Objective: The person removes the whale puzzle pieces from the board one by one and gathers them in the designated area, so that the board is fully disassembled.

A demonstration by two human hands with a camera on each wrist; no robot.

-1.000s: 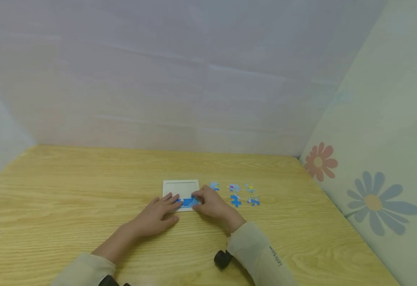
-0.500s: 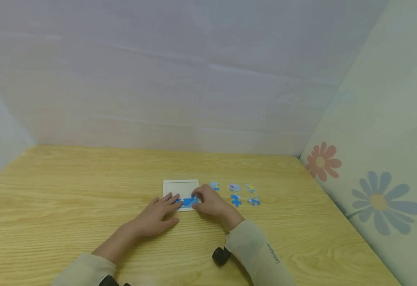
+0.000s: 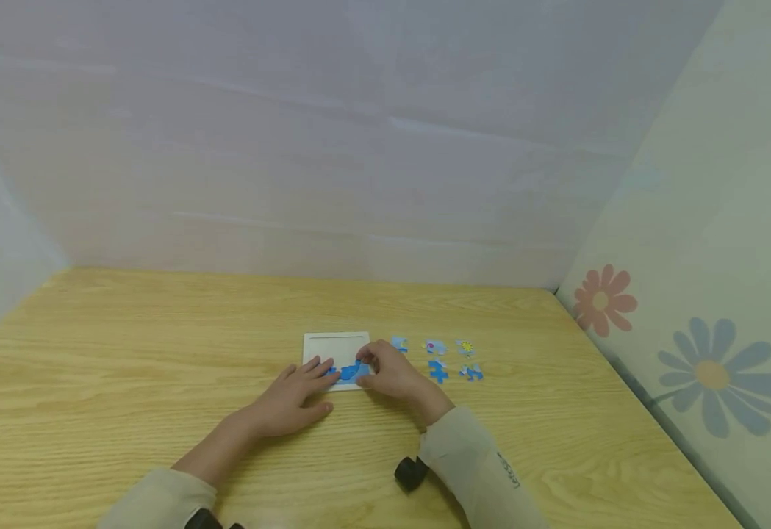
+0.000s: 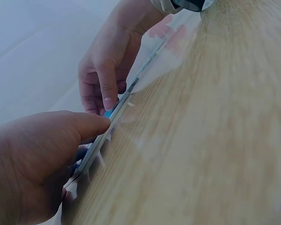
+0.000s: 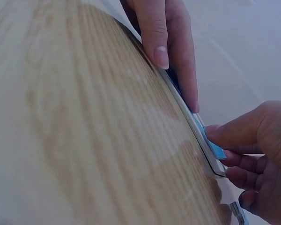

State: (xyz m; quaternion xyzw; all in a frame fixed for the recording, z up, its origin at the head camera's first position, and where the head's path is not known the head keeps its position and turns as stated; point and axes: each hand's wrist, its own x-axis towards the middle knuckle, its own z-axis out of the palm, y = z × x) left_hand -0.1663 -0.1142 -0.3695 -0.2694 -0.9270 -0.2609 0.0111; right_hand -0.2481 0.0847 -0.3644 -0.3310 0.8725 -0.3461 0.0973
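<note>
A white puzzle frame (image 3: 335, 335) lies on the table, with blue jigsaw pieces (image 3: 348, 374) along its near side. My left hand (image 3: 287, 402) rests over the frame's lower left part, fingers spread and fairly straight, covering some of the blue pieces. In the left wrist view, its thumb lies along the frame's near edge. At the lower right corner, my right hand (image 3: 393, 373) pinches a light blue jigsaw piece (image 5: 215, 149) between thumb and fingers. The right wrist view shows this piece slightly tilted at the frame's edge.
Several loose jigsaw pieces lie right of the frame, among them a blue one (image 3: 438, 371) and one with a yellow sun (image 3: 466, 347). A flower-printed panel (image 3: 709, 294) borders the wooden table (image 3: 160, 353) on the right; a pale sheet (image 3: 306, 147) hangs behind.
The light blue piece has shifted slightly under my right fingers, showing more dark blue beside it. My left hand keeps its place on the frame. The head view has turned a little.
</note>
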